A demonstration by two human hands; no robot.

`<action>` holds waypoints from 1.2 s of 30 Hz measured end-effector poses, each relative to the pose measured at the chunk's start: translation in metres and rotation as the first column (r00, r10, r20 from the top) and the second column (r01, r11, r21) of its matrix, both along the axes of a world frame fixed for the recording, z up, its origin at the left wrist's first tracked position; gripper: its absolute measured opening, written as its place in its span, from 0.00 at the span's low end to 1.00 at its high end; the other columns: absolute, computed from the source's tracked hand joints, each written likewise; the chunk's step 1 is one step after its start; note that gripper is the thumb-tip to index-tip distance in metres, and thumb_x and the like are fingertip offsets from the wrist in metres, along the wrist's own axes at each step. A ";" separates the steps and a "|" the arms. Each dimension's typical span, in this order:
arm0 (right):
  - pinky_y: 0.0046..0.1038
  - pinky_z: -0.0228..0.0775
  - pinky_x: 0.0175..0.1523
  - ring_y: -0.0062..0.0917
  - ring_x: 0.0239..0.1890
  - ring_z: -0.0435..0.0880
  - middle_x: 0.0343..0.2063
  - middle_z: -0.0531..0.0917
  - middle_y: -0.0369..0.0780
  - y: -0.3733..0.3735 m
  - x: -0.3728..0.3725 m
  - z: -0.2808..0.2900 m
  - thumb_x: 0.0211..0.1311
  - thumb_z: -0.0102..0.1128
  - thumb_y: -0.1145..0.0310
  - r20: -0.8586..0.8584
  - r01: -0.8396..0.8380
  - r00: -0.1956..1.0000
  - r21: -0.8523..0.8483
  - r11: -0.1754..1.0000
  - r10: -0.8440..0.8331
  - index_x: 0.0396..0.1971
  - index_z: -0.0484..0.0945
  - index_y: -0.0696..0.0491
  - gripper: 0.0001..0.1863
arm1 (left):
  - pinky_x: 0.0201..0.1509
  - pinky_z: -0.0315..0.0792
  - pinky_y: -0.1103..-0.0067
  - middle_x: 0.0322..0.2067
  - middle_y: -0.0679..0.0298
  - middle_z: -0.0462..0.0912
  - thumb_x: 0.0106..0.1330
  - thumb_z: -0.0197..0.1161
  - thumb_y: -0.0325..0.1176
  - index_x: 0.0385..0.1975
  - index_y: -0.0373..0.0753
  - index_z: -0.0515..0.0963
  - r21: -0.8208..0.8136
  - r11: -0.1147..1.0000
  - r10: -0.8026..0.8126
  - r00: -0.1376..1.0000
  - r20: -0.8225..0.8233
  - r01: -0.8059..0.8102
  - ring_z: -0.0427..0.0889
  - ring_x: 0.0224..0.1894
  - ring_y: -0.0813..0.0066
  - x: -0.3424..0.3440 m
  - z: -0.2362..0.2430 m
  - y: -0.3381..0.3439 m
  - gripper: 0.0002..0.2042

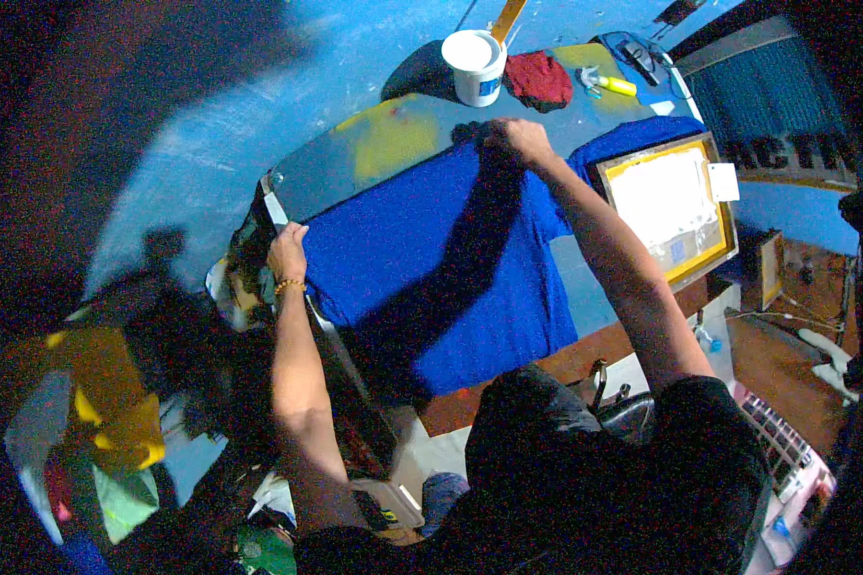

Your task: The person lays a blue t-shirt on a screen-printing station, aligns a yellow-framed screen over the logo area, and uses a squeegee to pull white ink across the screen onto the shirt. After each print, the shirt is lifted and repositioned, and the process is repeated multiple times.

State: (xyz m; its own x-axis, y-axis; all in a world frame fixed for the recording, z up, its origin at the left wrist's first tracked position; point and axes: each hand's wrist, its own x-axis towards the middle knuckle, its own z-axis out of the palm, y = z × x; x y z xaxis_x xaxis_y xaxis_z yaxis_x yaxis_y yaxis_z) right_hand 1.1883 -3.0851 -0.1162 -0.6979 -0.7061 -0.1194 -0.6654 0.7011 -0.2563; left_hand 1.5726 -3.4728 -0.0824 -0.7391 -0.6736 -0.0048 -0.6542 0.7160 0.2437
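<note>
A royal blue fabric garment (412, 259) lies spread over a grey, yellow-stained work board (316, 168). My left hand (288, 251), wearing a beaded bracelet, grips the garment's left edge beside the board's pale side rail. My right hand (516, 141) is closed on the garment's upper edge, its fingertips mostly hidden, and casts a long shadow across the fabric. To its right, a screen-printing frame (662, 206) with a white middle and yellow border rests on more blue fabric (642, 134).
Along the board's back stand a white bucket (475, 77) with a wooden stick, a red cloth (538, 81), a yellow spray gun or tool (617, 85) and a dark device (642, 65). Yellow material (115, 402) lies at lower left. Another frame (769, 268) leans at right.
</note>
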 end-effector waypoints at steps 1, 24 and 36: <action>0.48 0.82 0.49 0.45 0.48 0.88 0.45 0.88 0.44 -0.001 -0.002 -0.012 0.68 0.59 0.52 -0.041 -0.042 0.998 -0.053 0.998 0.040 0.55 0.82 0.44 0.20 | 0.41 0.77 0.53 0.36 0.52 0.88 0.72 0.62 0.52 0.39 0.49 0.84 0.028 0.999 0.035 0.999 0.002 -0.036 0.86 0.40 0.42 -0.003 -0.017 -0.002 0.14; 0.47 0.76 0.52 0.47 0.52 0.81 0.46 0.81 0.47 0.251 0.296 -0.030 0.67 0.66 0.61 0.111 0.497 0.867 -0.129 0.858 -0.485 0.45 0.75 0.54 0.15 | 0.40 0.78 0.68 0.32 0.55 0.86 0.71 0.70 0.41 0.40 0.36 0.81 0.299 0.910 0.343 0.927 -0.153 -0.287 0.85 0.33 0.58 0.251 -0.059 0.261 0.13; 0.50 0.79 0.49 0.51 0.47 0.86 0.42 0.88 0.50 0.266 0.305 -0.039 0.66 0.65 0.51 0.276 0.478 0.818 0.164 0.863 -0.505 0.50 0.80 0.50 0.21 | 0.43 0.78 0.63 0.35 0.55 0.88 0.69 0.71 0.35 0.44 0.41 0.80 0.387 0.798 0.553 0.816 -0.167 -0.461 0.87 0.38 0.55 0.265 -0.084 0.282 0.09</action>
